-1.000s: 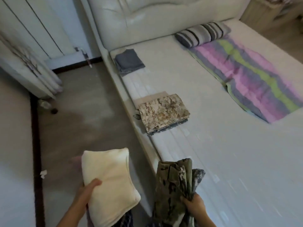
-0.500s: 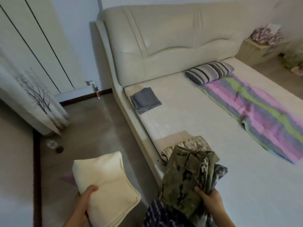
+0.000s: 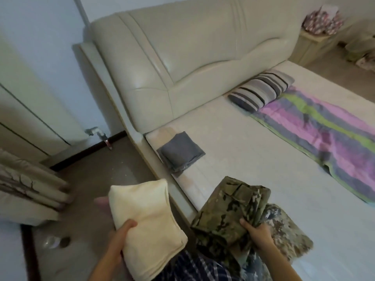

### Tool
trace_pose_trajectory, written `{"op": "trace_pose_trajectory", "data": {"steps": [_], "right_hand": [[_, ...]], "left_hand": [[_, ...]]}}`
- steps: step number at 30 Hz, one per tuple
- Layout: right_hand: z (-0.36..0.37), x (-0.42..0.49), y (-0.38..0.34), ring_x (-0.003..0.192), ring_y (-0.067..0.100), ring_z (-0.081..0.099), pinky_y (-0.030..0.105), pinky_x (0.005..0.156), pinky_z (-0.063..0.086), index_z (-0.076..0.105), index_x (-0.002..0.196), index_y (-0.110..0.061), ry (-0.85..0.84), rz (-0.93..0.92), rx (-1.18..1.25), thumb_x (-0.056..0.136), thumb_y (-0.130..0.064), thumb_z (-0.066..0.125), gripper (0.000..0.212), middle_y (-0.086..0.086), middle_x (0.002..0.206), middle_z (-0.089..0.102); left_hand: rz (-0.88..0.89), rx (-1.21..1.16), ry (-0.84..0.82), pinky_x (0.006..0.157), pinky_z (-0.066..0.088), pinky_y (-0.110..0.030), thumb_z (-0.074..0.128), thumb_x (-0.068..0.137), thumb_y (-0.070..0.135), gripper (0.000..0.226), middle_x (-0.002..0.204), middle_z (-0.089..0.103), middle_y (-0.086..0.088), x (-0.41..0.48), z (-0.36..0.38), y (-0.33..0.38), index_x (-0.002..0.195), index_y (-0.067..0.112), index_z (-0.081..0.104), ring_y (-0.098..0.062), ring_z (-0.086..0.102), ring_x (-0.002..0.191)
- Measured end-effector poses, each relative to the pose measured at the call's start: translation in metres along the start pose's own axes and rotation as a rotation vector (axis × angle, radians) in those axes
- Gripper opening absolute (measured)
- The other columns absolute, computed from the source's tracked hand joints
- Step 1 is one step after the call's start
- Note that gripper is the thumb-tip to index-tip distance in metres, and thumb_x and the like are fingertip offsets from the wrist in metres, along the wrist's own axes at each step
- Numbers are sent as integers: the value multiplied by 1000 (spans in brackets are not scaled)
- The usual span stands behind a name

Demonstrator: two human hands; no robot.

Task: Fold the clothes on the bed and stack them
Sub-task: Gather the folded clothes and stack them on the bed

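Observation:
My left hand (image 3: 118,240) grips a folded cream towel (image 3: 146,226), holding it up over the floor beside the bed. My right hand (image 3: 256,233) grips a folded green camouflage garment (image 3: 225,211) just above a folded tan camouflage garment (image 3: 288,234) that lies at the near edge of the white mattress (image 3: 253,159). A dark plaid garment (image 3: 194,268) hangs below my hands. Farther up the bed's left edge lies a folded grey cloth (image 3: 180,153).
A striped pillow (image 3: 261,90) and a pink, green and grey striped blanket (image 3: 324,126) lie on the right half of the mattress below the cream headboard (image 3: 182,63). A curtain (image 3: 26,183) and radiator stand left; a bedside table (image 3: 316,41) stands far right.
The view has lifted toward the headboard. My right hand has carried the green camouflage garment forward over the tan folded one on the bed. The cream towel stays in my left hand.

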State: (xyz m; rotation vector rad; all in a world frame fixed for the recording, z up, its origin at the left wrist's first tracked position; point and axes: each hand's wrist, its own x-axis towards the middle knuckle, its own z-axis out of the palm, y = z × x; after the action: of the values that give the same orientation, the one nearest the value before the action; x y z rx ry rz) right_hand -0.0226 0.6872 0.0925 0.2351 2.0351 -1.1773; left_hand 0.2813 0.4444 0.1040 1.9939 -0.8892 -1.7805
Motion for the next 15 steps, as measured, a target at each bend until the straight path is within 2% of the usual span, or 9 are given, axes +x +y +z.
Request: {"op": "trace_pose_trajectory", "data": {"steps": [2,4,7,9,12,15], "right_hand": [[15,19,-21,107,35,59,42,95,48,56,121,6,29,14,-20,78,-21,76,55,19,118,62],[33,37,-34,107,35,60,45,96,48,57,120,7,35,57,-45,77,-27,76,58,21,117,63],[66,63,-45,107,36,59,47,96,48,56,121,6,54,119,-56,77,-29,76,59,21,117,63],[89,77,-47,104,33,61,44,92,50,58,120,5,92,158,-75,79,-28,74,54,19,114,64],[122,94,-47,109,32,59,45,95,49,57,122,1,142,210,-53,82,-28,72,52,18,118,63],[144,116,-55,111,29,57,41,99,47,54,125,-1,142,212,-14,82,-24,72,52,15,120,61]], "left_hand": [[15,29,1,83,51,-42,69,18,38,101,103,64,-16,18,7,37,112,4,57,-32,61,96],[32,70,-7,80,50,-39,71,18,38,94,98,64,-14,42,17,77,105,5,58,-29,61,91],[19,126,-91,78,47,-36,80,46,23,70,104,65,-15,90,44,138,111,5,59,-26,61,84],[33,214,-144,75,48,-36,77,63,13,54,102,66,-16,127,68,175,113,2,59,-28,61,83],[31,338,-267,73,52,-38,76,62,13,47,92,69,-17,173,106,225,106,3,61,-32,65,85],[7,439,-374,77,51,-39,69,71,7,37,97,69,-19,206,142,273,107,2,62,-33,64,89]]}}
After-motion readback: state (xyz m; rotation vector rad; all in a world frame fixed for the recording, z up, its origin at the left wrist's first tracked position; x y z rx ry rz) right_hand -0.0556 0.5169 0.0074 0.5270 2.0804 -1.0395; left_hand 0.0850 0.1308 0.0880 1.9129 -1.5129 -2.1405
